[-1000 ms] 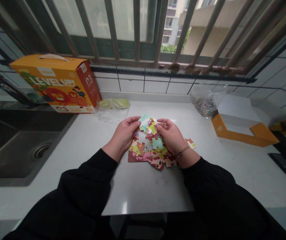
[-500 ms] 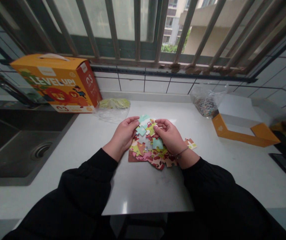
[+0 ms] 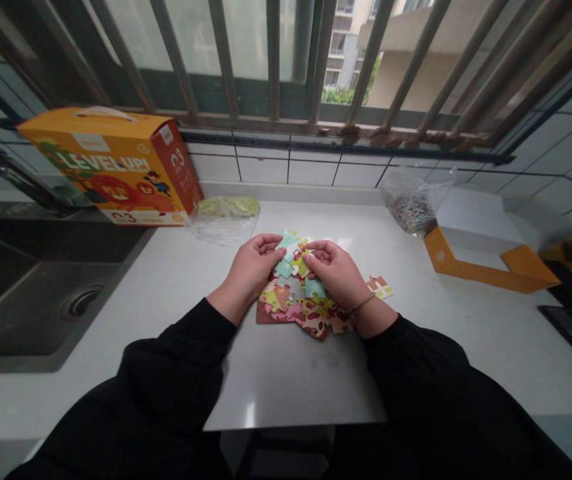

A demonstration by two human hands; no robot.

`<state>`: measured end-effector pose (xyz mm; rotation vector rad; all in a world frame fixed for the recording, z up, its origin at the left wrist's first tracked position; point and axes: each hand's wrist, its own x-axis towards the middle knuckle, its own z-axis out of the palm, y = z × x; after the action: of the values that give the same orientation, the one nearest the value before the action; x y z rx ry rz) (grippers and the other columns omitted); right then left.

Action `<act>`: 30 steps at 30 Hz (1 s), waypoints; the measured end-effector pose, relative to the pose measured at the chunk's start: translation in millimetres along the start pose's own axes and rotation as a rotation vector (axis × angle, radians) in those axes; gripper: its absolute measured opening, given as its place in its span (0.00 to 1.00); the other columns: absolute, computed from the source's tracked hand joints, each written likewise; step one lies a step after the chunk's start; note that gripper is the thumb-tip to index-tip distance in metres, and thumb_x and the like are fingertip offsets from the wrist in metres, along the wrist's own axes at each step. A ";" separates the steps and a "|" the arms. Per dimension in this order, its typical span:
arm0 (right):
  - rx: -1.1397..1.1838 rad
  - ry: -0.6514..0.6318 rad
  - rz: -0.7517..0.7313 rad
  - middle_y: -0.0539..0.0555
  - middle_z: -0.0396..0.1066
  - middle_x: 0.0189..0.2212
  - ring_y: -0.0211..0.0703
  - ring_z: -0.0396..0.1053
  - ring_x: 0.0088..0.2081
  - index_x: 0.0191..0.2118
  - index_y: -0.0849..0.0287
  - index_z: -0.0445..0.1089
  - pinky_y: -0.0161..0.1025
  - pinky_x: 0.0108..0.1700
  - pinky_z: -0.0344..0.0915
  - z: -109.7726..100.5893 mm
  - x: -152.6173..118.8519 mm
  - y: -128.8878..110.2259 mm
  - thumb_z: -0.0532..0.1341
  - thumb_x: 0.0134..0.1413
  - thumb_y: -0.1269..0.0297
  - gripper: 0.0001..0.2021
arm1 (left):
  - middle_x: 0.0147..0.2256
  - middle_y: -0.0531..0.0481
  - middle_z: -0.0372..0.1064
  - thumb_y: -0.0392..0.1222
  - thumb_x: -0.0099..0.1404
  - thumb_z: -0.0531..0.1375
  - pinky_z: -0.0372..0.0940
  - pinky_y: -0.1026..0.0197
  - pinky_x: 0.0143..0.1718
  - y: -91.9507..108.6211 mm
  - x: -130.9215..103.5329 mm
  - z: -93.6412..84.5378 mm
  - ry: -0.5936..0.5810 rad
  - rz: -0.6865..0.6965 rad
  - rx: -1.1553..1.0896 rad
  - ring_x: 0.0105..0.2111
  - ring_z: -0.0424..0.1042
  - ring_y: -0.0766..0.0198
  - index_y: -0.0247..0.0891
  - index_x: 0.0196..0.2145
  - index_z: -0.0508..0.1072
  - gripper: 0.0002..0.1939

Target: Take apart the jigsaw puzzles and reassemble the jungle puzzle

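Observation:
Several jigsaw puzzle pieces (image 3: 291, 310) lie in an overlapping heap on the white counter between my hands. My left hand (image 3: 255, 265) pinches a pale teal and white puzzle piece (image 3: 289, 249) at the heap's far side. From the other side, my right hand (image 3: 335, 265) has its thumb and forefinger closed on a yellow-green puzzle piece (image 3: 300, 264) with a small red vehicle printed on it. The two held pieces meet or overlap; whether they interlock I cannot tell. One brown and yellow puzzle piece (image 3: 380, 287) sits apart, right of my right wrist.
An orange "LEVEL UP!" box (image 3: 116, 170) stands at the back left, beside a dark sink (image 3: 61, 353). Clear plastic packaging (image 3: 226, 217) lies near it. At the back right are a bag of small sticks (image 3: 411, 207) and an open orange box (image 3: 491, 270).
My hands have drawn slightly closer together. The fingers of both have shifted inward over the held pieces, and my left thumb has moved right.

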<state>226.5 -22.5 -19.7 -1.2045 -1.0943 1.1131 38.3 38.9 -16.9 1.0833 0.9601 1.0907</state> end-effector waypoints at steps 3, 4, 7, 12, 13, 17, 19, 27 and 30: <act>-0.014 -0.019 -0.008 0.49 0.76 0.32 0.39 0.72 0.29 0.46 0.54 0.74 0.39 0.34 0.73 0.0 0.6 -0.1 0.76 0.54 0.52 0.19 | 0.36 0.49 0.79 0.32 0.58 0.74 0.71 0.64 0.34 0.9 -0.1 0.0 0.004 -0.027 -0.064 0.31 0.76 0.65 0.37 0.45 0.79 0.18; -0.003 -0.019 0.001 0.49 0.77 0.33 0.39 0.73 0.30 0.46 0.54 0.75 0.39 0.34 0.73 0.0 1.0 0.6 0.76 0.54 0.52 0.19 | 0.36 0.49 0.79 0.32 0.57 0.74 0.71 0.64 0.35 1.1 -0.1 0.3 0.003 -0.040 -0.099 0.31 0.76 0.65 0.37 0.45 0.78 0.18; 0.054 -0.007 0.064 0.51 0.78 0.35 0.39 0.73 0.31 0.46 0.55 0.76 0.38 0.33 0.73 -0.5 2.0 4.4 0.77 0.53 0.50 0.21 | 0.37 0.48 0.79 0.29 0.57 0.73 0.73 0.62 0.37 1.9 -0.2 1.2 0.000 -0.074 -0.197 0.32 0.77 0.65 0.36 0.43 0.77 0.18; -0.001 -0.010 0.027 0.52 0.79 0.35 0.41 0.74 0.31 0.45 0.55 0.77 0.40 0.33 0.73 -1.9 1.1 5.6 0.76 0.54 0.48 0.20 | 0.36 0.50 0.77 0.29 0.56 0.74 0.73 0.62 0.39 1.2 1.0 -0.1 0.003 -0.077 -0.235 0.33 0.77 0.66 0.37 0.42 0.76 0.18; -0.025 -0.015 -0.004 0.52 0.79 0.35 0.42 0.75 0.33 0.45 0.54 0.77 0.41 0.35 0.75 -2.0 0.5 4.4 0.76 0.55 0.49 0.19 | 0.35 0.51 0.76 0.30 0.56 0.74 0.73 0.62 0.38 0.6 1.7 -1.0 0.003 -0.077 -0.229 0.32 0.76 0.66 0.37 0.42 0.75 0.18; -0.045 -0.033 -0.069 0.51 0.78 0.34 0.45 0.77 0.35 0.43 0.53 0.75 0.47 0.42 0.81 -1.5 -1.6 -0.9 0.75 0.57 0.49 0.17 | 0.31 0.54 0.73 0.32 0.55 0.75 0.71 0.62 0.32 -0.2 4.5 -4.6 0.030 -0.090 -0.212 0.28 0.74 0.65 0.38 0.43 0.75 0.20; -0.013 -0.025 -0.073 0.50 0.77 0.33 0.44 0.76 0.33 0.43 0.52 0.74 0.48 0.42 0.82 -1.0 -2.3 -2.7 0.75 0.56 0.47 0.18 | 0.31 0.54 0.74 0.33 0.54 0.76 0.71 0.62 0.32 0.7 4.3 -4.7 0.026 -0.078 -0.214 0.28 0.75 0.65 0.38 0.44 0.74 0.22; -0.064 0.030 -0.048 0.54 0.76 0.49 0.44 0.80 0.34 0.56 0.50 0.68 0.43 0.34 0.79 -1.4 -3.6 -3.2 0.77 0.53 0.47 0.30 | 0.42 0.50 0.81 0.39 0.57 0.79 0.74 0.61 0.41 2.8 -6.3 -0.1 -0.238 0.007 -0.187 0.36 0.80 0.63 0.41 0.48 0.75 0.25; -0.168 -0.049 -0.107 0.54 0.78 0.45 0.45 0.79 0.36 0.54 0.52 0.72 0.44 0.37 0.78 -2.4 -4.2 -5.2 0.73 0.60 0.48 0.22 | 0.43 0.49 0.81 0.43 0.59 0.78 0.75 0.60 0.43 4.5 -9.0 -0.7 -0.323 0.004 -0.195 0.38 0.80 0.63 0.41 0.48 0.76 0.23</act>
<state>228.7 -27.2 -14.7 -1.2390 -1.2950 0.9887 34.9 30.8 -12.0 1.0602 0.5835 0.9551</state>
